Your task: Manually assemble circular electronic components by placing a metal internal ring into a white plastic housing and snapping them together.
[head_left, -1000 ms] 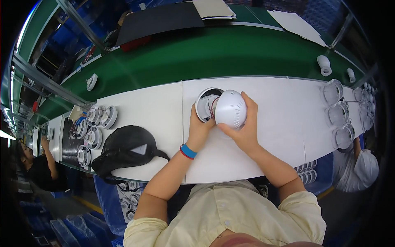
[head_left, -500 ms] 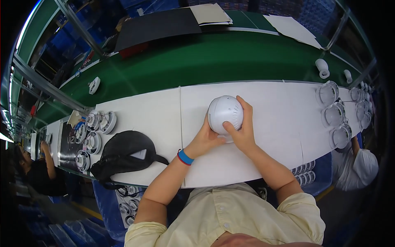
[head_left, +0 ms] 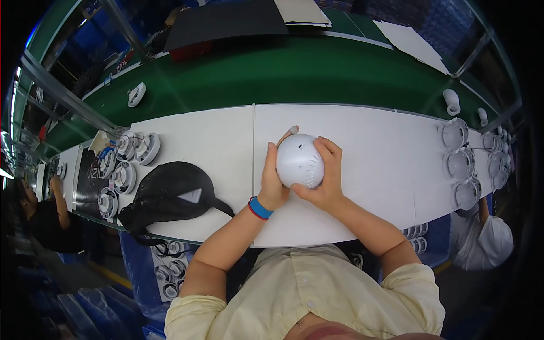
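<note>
A white, rounded plastic housing (head_left: 300, 161) with a row of slots and a small dark opening is held above the white worktop. My left hand (head_left: 274, 180) wraps its left side, with a blue and red band on that wrist. My right hand (head_left: 326, 178) grips the right side, thumb across the lower front and fingers over the upper edge. Past the housing's far side sticks out a short cable end with a pale tip (head_left: 294, 130). The underside of the housing and some of my left fingers are hidden.
Left on the worktop (head_left: 362, 209) lie a black cap (head_left: 170, 192) and several round white parts (head_left: 123, 177). Several clear-domed rings (head_left: 458, 163) line the right. Beyond runs a green conveyor belt (head_left: 283, 76) carrying white pieces. Co-workers (head_left: 54, 221) sit at both sides.
Both hands have turned the housing, so its slots sit lower and a small dark opening now shows. The cable end has come into sight behind it. The whole view has shifted slightly.
</note>
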Demonstrator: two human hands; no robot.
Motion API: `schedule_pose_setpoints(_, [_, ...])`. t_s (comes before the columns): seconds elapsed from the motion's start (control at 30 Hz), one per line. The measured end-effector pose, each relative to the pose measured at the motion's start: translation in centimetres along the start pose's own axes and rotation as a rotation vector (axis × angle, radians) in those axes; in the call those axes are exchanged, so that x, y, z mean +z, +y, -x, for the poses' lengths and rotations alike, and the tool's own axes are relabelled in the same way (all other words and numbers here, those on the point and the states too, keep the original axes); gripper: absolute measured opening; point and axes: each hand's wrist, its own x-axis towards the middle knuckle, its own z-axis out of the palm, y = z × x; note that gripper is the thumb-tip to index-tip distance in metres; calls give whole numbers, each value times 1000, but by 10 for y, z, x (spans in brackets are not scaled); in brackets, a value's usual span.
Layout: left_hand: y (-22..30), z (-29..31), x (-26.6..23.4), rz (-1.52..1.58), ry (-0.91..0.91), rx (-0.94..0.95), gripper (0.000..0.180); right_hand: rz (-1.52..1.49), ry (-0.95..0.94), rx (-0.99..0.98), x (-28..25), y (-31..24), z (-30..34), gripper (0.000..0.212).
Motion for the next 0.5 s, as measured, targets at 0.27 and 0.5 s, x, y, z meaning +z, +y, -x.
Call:
schedule_pose_setpoints(0.27, [19, -13, -6, 98, 135, -223, 64, -173, -248, 318, -10, 15, -43, 69])
schedule_pose_setpoints(0.5, [33, -19, -22, 91, 63, -381, 64, -606, -638, 891, -18, 20, -70, 61])
